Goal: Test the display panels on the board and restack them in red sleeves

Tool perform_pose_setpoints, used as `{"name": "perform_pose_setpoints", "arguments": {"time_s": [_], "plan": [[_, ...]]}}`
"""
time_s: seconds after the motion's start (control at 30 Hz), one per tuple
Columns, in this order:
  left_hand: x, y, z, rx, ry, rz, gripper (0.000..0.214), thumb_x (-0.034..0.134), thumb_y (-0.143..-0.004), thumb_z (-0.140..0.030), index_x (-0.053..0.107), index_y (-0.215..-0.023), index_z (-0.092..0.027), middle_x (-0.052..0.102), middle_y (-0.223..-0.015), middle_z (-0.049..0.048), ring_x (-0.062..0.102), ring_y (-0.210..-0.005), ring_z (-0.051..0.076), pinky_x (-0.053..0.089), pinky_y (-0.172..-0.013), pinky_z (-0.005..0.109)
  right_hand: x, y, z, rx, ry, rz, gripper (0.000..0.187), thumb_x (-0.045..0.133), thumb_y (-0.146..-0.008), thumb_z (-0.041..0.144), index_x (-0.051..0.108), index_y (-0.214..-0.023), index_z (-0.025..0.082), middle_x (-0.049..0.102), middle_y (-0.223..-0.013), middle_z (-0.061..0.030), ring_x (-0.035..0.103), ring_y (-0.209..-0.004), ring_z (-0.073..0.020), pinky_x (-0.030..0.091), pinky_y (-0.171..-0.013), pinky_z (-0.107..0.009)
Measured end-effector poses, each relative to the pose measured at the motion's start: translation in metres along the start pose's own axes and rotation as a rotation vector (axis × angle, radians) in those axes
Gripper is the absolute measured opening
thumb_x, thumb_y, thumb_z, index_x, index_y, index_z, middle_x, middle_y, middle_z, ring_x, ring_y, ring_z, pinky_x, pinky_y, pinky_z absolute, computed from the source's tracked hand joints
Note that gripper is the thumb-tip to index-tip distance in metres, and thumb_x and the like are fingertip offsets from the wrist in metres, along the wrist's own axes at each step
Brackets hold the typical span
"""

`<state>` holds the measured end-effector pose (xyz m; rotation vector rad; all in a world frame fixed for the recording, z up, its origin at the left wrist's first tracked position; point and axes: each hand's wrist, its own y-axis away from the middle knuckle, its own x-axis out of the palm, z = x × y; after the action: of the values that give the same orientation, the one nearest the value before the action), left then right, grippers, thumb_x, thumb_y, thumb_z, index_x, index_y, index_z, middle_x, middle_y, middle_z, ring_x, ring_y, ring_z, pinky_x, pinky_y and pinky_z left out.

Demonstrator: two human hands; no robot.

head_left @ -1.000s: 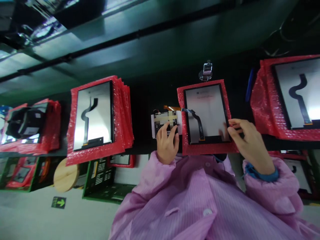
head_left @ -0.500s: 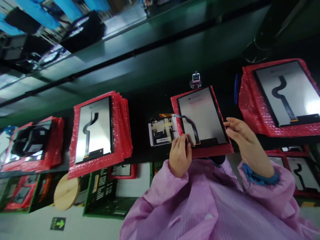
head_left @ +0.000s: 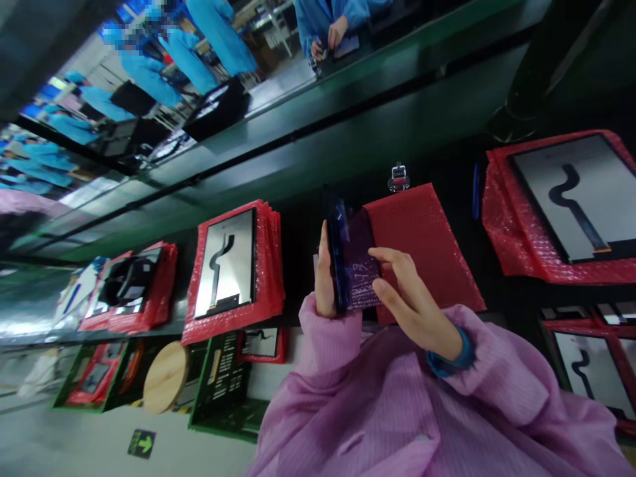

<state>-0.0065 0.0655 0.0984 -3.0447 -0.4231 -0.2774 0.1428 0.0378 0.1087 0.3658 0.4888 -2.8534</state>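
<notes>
Part of the left hand (head_left: 324, 281) is hidden by the tilted panel (head_left: 362, 271), and whether its dark face is touched by the right hand (head_left: 412, 298) cannot be told. The pale marks there are too blurred to be read. At mid-tabletop (head_left: 300, 248), a pale item (head_left: 315, 264) is almost wholly covered by the left hand. Toward the tabletop's right end, a screen (head_left: 609, 182) is cut off by the picture's edge. Beyond its far edge, blue-clad workers (head_left: 218, 36) are blurred.

And it's the wearer's 2 hands (head_left: 325, 275) (head_left: 412, 301), 1 tilted panel (head_left: 356, 255), 1 bare red sheet (head_left: 422, 245), 2 ribboned screens (head_left: 238, 255) (head_left: 593, 192) on the bench (head_left: 301, 242), 1 wooden disc (head_left: 165, 377) and 1 arrow sign (head_left: 142, 444)!
</notes>
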Motion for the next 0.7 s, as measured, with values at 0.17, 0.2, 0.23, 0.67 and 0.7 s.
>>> {"name": "perform_pose_setpoints", "arguments": {"time_s": [0.17, 0.2, 0.23, 0.67, 0.7], "plan": [[0.004, -0.005, -0.007, -0.052, 0.123, 0.056, 0.057, 0.060, -0.095, -0.049, 0.049, -0.149, -0.035, 0.056, -0.153, 0.0045, 0.056, -0.141, 0.028, 0.051, -0.114, 0.049, 0.022, 0.000, -0.025, 0.158, 0.075, 0.018, 0.067, 0.033, -0.102, 0.067, 0.048, -0.144, 0.018, 0.056, -0.143, -0.0172, 0.048, -0.134, -0.0329, 0.039, -0.116, -0.061], [0.003, -0.005, -0.007, -0.057, 0.124, 0.055, 0.058, 0.063, -0.093, -0.046, 0.050, -0.148, -0.035, 0.056, -0.154, 0.0040, 0.054, -0.142, 0.028, 0.049, -0.116, 0.049, 0.023, 0.001, -0.024, 0.086, 0.035, 0.070, 0.070, 0.034, -0.101, 0.069, 0.046, -0.146, 0.018, 0.055, -0.144, -0.0171, 0.047, -0.135, -0.0319, 0.041, -0.116, -0.059], [0.002, -0.004, -0.007, -0.064, 0.130, 0.052, 0.058, 0.064, -0.091, -0.043, 0.051, -0.147, -0.035, 0.054, -0.155, 0.0033, 0.052, -0.144, 0.028, 0.046, -0.118, 0.049, 0.023, 0.003, -0.022, 0.001, -0.015, 0.113, 0.070, 0.034, -0.101, 0.069, 0.043, -0.149, 0.017, 0.054, -0.146, -0.0165, 0.045, -0.138, -0.0302, 0.042, -0.117, -0.055], [-0.025, -0.020, -0.003, -0.115, 0.249, 0.019, 0.054, 0.063, -0.077, -0.040, 0.063, -0.129, -0.027, 0.072, -0.130, 0.0081, 0.069, -0.119, 0.033, 0.059, -0.099, 0.049, 0.016, -0.010, -0.061, 0.307, -0.074, -0.053, 0.080, 0.035, -0.099, 0.072, 0.027, -0.162, 0.024, 0.045, -0.156, -0.0156, 0.045, -0.144, -0.0281, 0.038, -0.121, -0.053], [-0.024, -0.022, 0.003, -0.100, 0.234, 0.021, 0.051, 0.062, -0.079, -0.044, 0.065, -0.126, -0.026, 0.074, -0.125, 0.0091, 0.070, -0.117, 0.034, 0.059, -0.097, 0.050, 0.015, -0.013, -0.056, 0.237, -0.017, -0.059, 0.076, 0.036, -0.100, 0.070, 0.030, -0.162, 0.026, 0.045, -0.157, -0.0144, 0.045, -0.144, -0.0284, 0.037, -0.121, -0.054]]}}
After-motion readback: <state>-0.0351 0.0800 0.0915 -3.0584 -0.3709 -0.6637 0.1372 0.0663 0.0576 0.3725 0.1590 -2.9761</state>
